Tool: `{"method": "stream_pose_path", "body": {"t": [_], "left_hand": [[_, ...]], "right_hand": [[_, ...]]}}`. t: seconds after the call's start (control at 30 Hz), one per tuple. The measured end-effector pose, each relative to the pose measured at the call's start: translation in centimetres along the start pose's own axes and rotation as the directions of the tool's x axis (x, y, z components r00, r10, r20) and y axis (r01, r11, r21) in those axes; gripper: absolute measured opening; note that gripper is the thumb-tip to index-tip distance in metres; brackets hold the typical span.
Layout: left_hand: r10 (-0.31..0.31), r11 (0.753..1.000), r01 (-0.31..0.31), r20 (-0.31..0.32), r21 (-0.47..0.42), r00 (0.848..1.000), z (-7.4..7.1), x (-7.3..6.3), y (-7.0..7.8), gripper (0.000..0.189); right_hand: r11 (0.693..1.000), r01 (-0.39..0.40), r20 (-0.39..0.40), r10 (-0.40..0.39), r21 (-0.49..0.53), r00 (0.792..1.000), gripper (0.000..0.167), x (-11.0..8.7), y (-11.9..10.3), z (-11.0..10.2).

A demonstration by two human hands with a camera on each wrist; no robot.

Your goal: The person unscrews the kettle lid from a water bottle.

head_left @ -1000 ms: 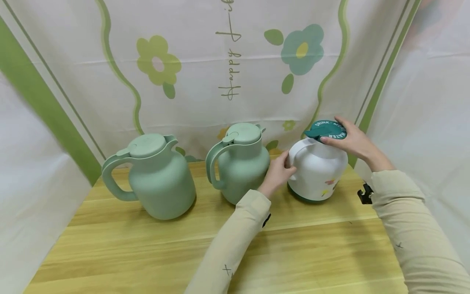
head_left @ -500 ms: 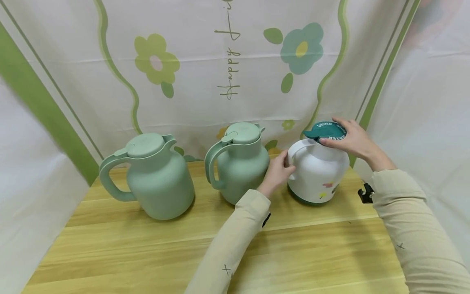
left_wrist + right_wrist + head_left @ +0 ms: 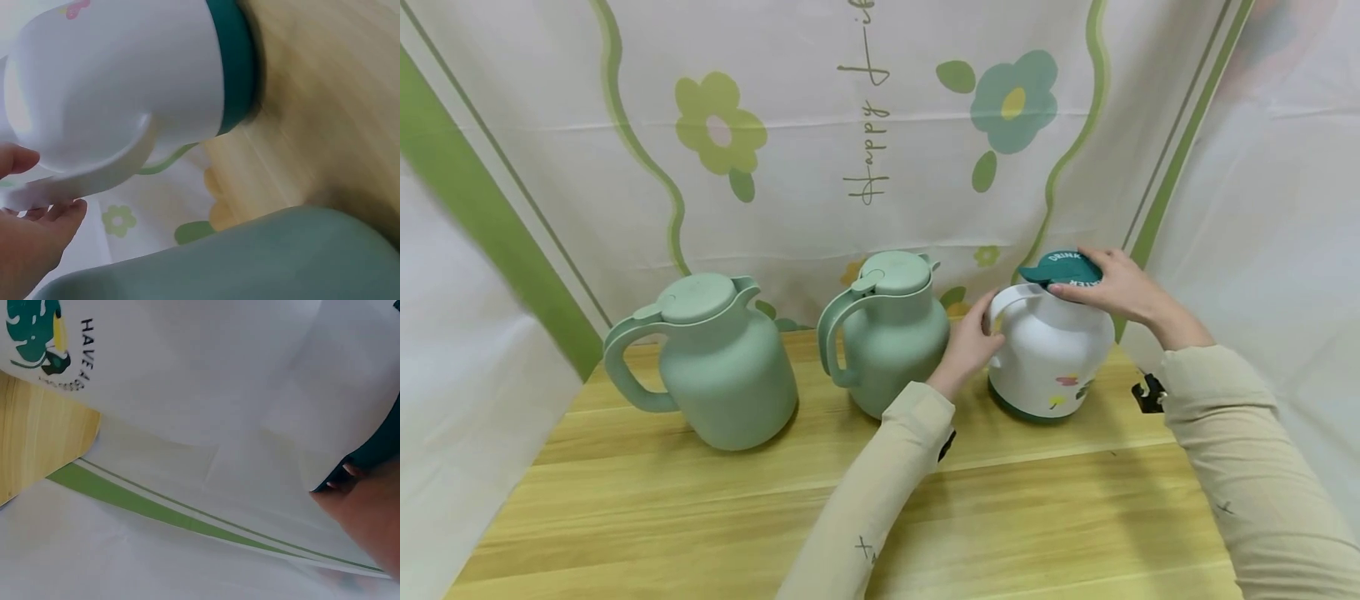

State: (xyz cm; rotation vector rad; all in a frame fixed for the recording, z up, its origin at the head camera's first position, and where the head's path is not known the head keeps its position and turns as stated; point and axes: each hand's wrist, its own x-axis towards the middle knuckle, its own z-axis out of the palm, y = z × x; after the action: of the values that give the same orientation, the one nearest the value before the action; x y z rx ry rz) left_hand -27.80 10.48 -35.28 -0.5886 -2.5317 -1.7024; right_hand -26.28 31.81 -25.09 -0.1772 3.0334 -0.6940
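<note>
White handle (image 3: 119,170) sits in left fingers (image 3: 70,217), teal lid (image 3: 1060,268) in right fingers (image 3: 1099,257).

Hands (image 3: 968,346) (image 3: 1122,287) grip the handle (image 3: 1011,297) and teal lid (image 3: 1063,267) of a white jug (image 3: 1054,350).

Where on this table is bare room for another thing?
The table is bare before the left green jug, beside the left sleeve, and before the white jug, between both sleeves. Crowded: between white jug and middle green jug, around the left hand.
</note>
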Motion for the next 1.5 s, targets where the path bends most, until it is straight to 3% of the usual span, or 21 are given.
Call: {"method": "stream_pose_path", "body": {"t": [0.2, 0.5, 0.83, 1.03, 1.27, 1.5], "left_hand": [[0.000, 0.998, 0.002, -0.031, 0.070, 1.000, 0.2, 0.1, 0.6, 0.071], [-0.008, 0.999, 0.008, -0.004, 0.051, 1.000, 0.0, 0.3, 0.7, 0.072], [-0.059, 0.997, 0.055, 0.053, 0.062, 0.997, -0.2, 0.6, 0.7, 0.036], [-0.097, 0.994, 0.093, 0.061, 0.059, 0.993, -0.1, 0.7, 0.6, 0.031], [-0.080, 0.992, 0.073, 0.061, 0.107, 0.995, -0.5, 0.7, 0.7, 0.021], [-0.069, 0.989, 0.060, 0.067, 0.135, 0.995, -0.7, 0.5, 0.9, 0.016]], "right_hand": [[0.999, -0.035, -0.026, 0.035, -0.021, 0.999, 0.104, 0.0, -1.1, 0.5], [0.999, -0.034, -0.034, 0.033, -0.031, 0.999, 0.107, 0.2, -0.9, 0.1], [0.999, -0.002, -0.013, 0.002, -0.049, 1.000, 0.102, 0.5, -0.6, -0.3], [0.997, 0.021, -0.013, -0.022, -0.076, 1.000, 0.099, 0.7, -0.6, -0.5], [0.991, 0.045, 0.022, -0.043, -0.129, 0.999, 0.096, 1.0, -0.8, -1.2], [0.992, 0.062, 0.076, -0.054, -0.111, 0.996, 0.093, 1.1, -0.5, -1.7]]}}
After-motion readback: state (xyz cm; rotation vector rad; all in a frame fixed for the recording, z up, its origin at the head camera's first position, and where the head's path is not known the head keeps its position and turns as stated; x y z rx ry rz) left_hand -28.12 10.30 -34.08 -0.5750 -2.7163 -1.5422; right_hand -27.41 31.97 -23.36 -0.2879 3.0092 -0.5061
